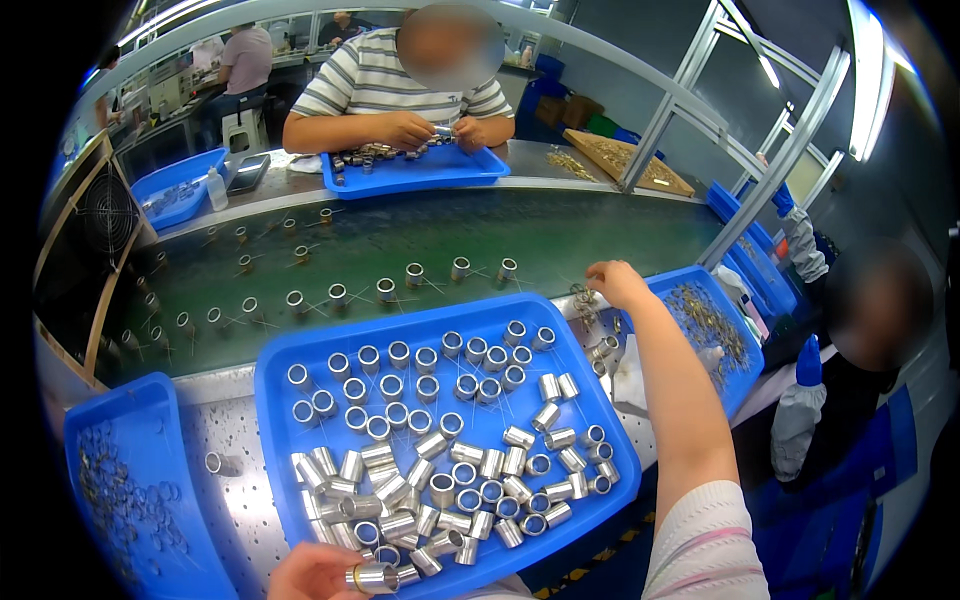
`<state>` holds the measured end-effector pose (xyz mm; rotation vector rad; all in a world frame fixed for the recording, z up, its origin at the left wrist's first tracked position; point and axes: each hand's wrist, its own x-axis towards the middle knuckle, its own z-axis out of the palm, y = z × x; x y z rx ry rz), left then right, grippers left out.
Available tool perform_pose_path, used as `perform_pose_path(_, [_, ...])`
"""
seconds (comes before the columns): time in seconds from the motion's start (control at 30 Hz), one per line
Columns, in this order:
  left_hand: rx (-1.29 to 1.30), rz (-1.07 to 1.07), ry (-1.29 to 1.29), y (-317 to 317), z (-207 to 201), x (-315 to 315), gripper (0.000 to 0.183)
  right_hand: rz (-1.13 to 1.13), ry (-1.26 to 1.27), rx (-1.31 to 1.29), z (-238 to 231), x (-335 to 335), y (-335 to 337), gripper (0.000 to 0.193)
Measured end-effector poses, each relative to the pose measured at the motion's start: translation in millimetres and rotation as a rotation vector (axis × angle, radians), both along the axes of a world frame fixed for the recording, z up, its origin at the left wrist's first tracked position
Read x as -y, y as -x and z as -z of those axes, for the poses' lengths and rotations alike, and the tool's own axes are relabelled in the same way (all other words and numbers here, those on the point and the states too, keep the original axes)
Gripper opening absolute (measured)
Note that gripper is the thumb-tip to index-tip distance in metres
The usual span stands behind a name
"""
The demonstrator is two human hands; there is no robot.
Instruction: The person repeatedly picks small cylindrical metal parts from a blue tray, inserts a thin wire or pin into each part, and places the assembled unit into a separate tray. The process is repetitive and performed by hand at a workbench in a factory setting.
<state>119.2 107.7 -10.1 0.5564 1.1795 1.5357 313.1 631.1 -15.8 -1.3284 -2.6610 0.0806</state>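
Pinching a metal sleeve [371, 576] in our left hand [315, 572] over the blue tray [275, 400], we are reaching our right hand [618, 283], fingers curled together, to the wire clips [583, 300] beyond it.

A steel worktop [235, 385] is carrying a large blue tray [275, 350] of short metal sleeves in the middle, a second blue tray [150, 395] at its left end and a third blue tray [690, 280] of wire clips at the right. One loose metal sleeve [213, 462] is lying on the bare steel between the left and middle trays. Beyond the worktop, a dark green conveyor belt [560, 235] is carrying spaced metal sleeves [415, 273] standing in rows.
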Motion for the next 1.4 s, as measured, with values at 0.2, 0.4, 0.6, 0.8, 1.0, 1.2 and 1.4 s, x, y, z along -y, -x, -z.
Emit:
perform_pose_path(0.2, [0.021,-0.024,-0.014,2.8,-0.2,-1.4,0.034,-0.039,0.214,0.014,5.1,-25.4,1.9,0.018])
perform_pose_path(0.4, [0.048,-0.002,-0.03,4.9,1.0,-5.5,0.034,-0.069,0.293,-0.023,3.1,-23.0,-2.2,0.017])
perform_pose_path(0.6, [0.073,0.003,-0.017,5.8,0.5,-7.3,0.034,-0.105,0.299,0.04,0.8,-24.9,-2.7,0.017])
perform_pose_path(0.8, [0.077,-0.004,-0.013,5.9,2.5,-6.3,0.033,-0.033,0.402,-0.071,-1.7,-24.6,-3.2,0.014])
perform_pose_path(1.0, [0.076,-0.007,0.005,5.8,3.3,-5.6,0.033,-0.048,0.402,-0.228,-27.3,-14.3,-11.5,0.018])
perform_pose_path(1.2, [0.058,-0.007,0.021,5.5,2.9,-5.6,0.033,-0.189,0.252,0.196,-43.7,18.3,-17.7,0.016])
perform_pose_path(1.4, [0.084,0.005,-0.022,3.8,4.3,-6.4,0.033,-0.205,0.086,0.287,-31.8,40.9,-21.5,0.012])
